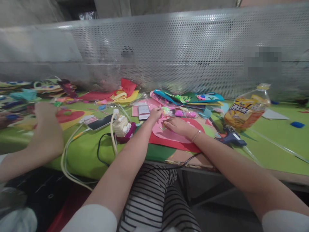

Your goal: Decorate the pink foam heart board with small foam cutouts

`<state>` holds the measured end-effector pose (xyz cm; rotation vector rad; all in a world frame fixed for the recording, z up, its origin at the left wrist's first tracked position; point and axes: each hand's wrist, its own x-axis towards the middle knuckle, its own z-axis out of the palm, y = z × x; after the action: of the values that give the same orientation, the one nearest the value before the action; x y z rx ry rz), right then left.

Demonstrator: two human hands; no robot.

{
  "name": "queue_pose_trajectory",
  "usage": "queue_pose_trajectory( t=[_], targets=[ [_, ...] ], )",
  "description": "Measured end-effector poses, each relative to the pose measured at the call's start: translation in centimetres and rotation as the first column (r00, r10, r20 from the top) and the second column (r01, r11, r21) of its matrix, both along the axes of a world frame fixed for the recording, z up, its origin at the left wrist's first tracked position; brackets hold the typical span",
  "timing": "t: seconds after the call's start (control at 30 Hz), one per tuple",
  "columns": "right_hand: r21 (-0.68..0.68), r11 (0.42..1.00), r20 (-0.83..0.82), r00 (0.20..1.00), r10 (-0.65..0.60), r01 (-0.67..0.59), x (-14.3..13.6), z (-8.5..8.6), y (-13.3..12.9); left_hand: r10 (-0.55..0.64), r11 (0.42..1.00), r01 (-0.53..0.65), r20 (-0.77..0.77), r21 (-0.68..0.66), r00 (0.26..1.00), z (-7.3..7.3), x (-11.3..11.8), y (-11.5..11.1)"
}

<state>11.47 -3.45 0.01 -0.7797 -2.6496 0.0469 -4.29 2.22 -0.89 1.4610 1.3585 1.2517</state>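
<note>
A pink rounded sheet point(158, 131) lies over a red sheet point(183, 146) on the green tabletop in front of me. At the pink sheet's far left edge, the fingers of my left hand point(155, 115) are pinched around what looks like a thin pink strip point(162, 113). My right hand point(178, 125) rests on the sheet just to the right, palm down. Its fingers are bent and pressed together near the strip's lower end; what they hold, if anything, is too small to make out. Bright pink packets point(184, 113) lie beyond my hands.
A dark glue gun point(233, 138) and a tilted bottle of orange liquid point(246, 111) stand at right. Left are a plugged-up power adapter point(123, 127), cables and a phone point(102, 122). Felt pieces point(207, 97) are stacked behind. Another person's arm point(47, 132) reaches in at left.
</note>
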Motion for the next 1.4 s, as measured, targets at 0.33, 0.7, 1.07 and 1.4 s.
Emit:
queue_pose_trajectory(
  t=[0.33,0.7,1.07,1.4],
  targets=[
    [-0.128,0.952,-0.254,0.918,-0.304,0.279,0.0,0.3,0.5,-0.172,0.953,0.171,-0.018,0.25,0.985,0.2,0.3,-0.8],
    [-0.32,0.924,-0.696,0.61,-0.379,0.209,0.2,-0.9,3.0,-0.315,0.914,0.326,-0.082,0.241,0.946,0.4,0.6,-1.4],
    [-0.292,0.924,-0.773,0.508,-0.38,0.247,0.4,0.2,1.9,0.0,0.91,0.078,-0.189,0.406,0.982,1.5,1.1,-2.8],
    [-0.352,0.916,-0.837,0.373,-0.4,0.193,0.2,0.4,1.2,-0.044,0.152,-0.489,0.5,0.859,0.865,11.9,3.0,-14.3]
  ],
)
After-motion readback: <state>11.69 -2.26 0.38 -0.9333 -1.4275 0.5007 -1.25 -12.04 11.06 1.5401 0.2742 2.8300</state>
